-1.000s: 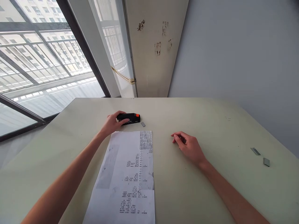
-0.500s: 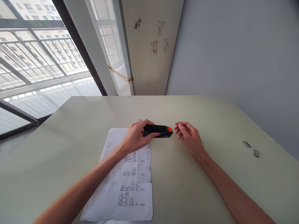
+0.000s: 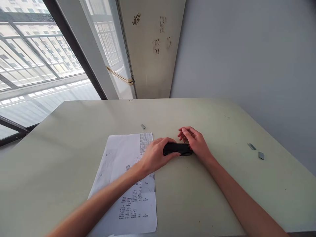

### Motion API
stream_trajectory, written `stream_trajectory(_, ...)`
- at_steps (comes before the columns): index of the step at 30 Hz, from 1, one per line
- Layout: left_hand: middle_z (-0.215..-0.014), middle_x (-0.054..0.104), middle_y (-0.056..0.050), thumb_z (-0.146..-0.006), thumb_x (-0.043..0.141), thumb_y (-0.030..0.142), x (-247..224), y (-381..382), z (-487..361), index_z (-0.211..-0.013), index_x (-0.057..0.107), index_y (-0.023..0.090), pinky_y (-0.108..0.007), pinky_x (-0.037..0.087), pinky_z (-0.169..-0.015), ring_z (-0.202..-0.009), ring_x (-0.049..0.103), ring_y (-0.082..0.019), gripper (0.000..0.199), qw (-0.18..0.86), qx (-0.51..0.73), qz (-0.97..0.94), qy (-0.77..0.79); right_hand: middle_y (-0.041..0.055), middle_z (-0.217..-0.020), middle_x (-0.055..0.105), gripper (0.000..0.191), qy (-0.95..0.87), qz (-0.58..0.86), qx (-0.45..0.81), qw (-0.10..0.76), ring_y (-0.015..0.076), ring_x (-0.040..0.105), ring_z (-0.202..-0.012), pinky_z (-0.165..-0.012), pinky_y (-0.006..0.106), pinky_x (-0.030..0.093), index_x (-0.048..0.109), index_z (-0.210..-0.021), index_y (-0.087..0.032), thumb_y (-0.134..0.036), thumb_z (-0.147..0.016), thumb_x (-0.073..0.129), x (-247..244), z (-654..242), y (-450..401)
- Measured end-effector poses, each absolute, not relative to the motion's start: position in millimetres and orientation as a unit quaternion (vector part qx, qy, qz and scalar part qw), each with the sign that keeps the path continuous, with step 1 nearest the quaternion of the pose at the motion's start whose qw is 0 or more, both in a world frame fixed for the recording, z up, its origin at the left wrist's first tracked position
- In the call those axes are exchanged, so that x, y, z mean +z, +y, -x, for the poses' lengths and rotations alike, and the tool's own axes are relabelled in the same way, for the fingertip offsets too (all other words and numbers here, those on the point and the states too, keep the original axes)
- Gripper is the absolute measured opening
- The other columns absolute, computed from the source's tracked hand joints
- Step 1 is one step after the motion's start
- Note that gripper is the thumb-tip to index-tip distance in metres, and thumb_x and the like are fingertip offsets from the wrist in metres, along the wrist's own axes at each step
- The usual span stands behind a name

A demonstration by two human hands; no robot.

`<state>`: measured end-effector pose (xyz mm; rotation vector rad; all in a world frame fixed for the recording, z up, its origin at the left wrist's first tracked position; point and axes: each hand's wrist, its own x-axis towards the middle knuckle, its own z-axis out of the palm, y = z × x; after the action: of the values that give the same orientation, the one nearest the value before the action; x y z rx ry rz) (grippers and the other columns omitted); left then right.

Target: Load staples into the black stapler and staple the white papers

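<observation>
My left hand (image 3: 158, 154) is wrapped round a black stapler (image 3: 176, 149), thumb along its near side and fingers over the far side. The stapler lies sideways, low over the table, just past the right edge of a printed sheet of paper (image 3: 124, 207). At the stapler's right end a bit of red shows beside my right hand (image 3: 196, 141). The base of that hand's thumb meets or hides this end. My right fingers are loosely curled and slightly apart, and nothing shows between them.
A small grey staple strip (image 3: 143, 126) lies beyond the sheet's top edge. Two more grey strips, one thin (image 3: 251, 146) and one short (image 3: 261, 155), lie on the pale table (image 3: 209, 204) at the right. A wall and a windowed door stand behind.
The stapler in my left hand has moved right and nearer to me, off the paper to my right hand. The strip beyond the sheet has come into clear view.
</observation>
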<state>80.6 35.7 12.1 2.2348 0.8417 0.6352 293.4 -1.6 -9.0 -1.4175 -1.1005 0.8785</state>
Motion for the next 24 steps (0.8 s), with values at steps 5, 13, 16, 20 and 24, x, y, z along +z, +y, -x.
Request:
stream_trajectory(5,-0.128,0.071,-0.006,-0.086,0.085,0.046,21.9,45.5,-48.3,-0.133,0.057,0.03,-0.045,0.052,-0.101,-0.119,0.065,-0.029,0.057,0.294,0.228,-0.881,0.291,0.0069,-0.093,0.074,0.047,-0.474,0.606,0.371,0.521,0.0202,0.068,-0.083,-0.073,0.032,0.056,0.07,-0.104,-0.023,-0.067,-0.098,0.056,-10.2,-290.8,-2.8)
stream_trajectory(13,-0.118,0.073,-0.004,-0.087,0.086,0.037,18.1,48.8,-27.9,-0.114,0.07,0.026,-0.042,0.054,-0.095,-0.11,0.065,-0.026,0.033,0.262,0.243,-0.887,0.291,0.0069,-0.097,0.074,0.051,-0.49,0.611,0.388,0.486,0.0217,0.068,-0.088,-0.076,0.034,0.054,0.071,-0.102,-0.025,-0.07,-0.101,0.049,-9.2,-287.5,-6.5)
stream_trajectory(16,-0.116,0.074,-0.003,-0.09,0.083,0.034,8.2,46.9,-32.6,-0.11,0.072,0.025,-0.042,0.054,-0.095,-0.106,0.066,-0.025,0.024,0.258,0.255,-0.888,0.283,0.0057,-0.098,0.074,0.045,-0.533,0.589,0.404,0.454,0.0226,0.069,-0.091,-0.081,0.036,0.055,0.072,-0.105,-0.026,-0.067,-0.1,0.054,-4.3,-285.8,-12.3)
stream_trajectory(20,-0.108,0.075,-0.003,-0.095,0.078,0.033,-1.7,45.1,-35.6,-0.105,0.071,0.023,-0.041,0.053,-0.091,-0.1,0.067,-0.024,0.016,0.238,0.27,-0.89,0.278,0.0025,-0.101,0.076,0.036,-0.614,0.564,0.411,0.37,0.0242,0.069,-0.093,-0.083,0.036,0.054,0.074,-0.105,-0.029,-0.057,-0.084,0.081,1.7,-282.2,-18.4)
stream_trajectory(24,-0.108,0.075,-0.003,-0.1,0.072,0.033,-1.4,47.6,-30.2,-0.105,0.07,0.023,-0.04,0.052,-0.09,-0.1,0.067,-0.024,0.012,0.22,0.262,-0.901,0.265,0.0023,-0.103,0.077,0.034,-0.627,0.555,0.418,0.354,0.0255,0.069,-0.095,-0.084,0.037,0.054,0.077,-0.103,-0.03,-0.05,-0.077,0.088,4.4,-284.4,-18.7)
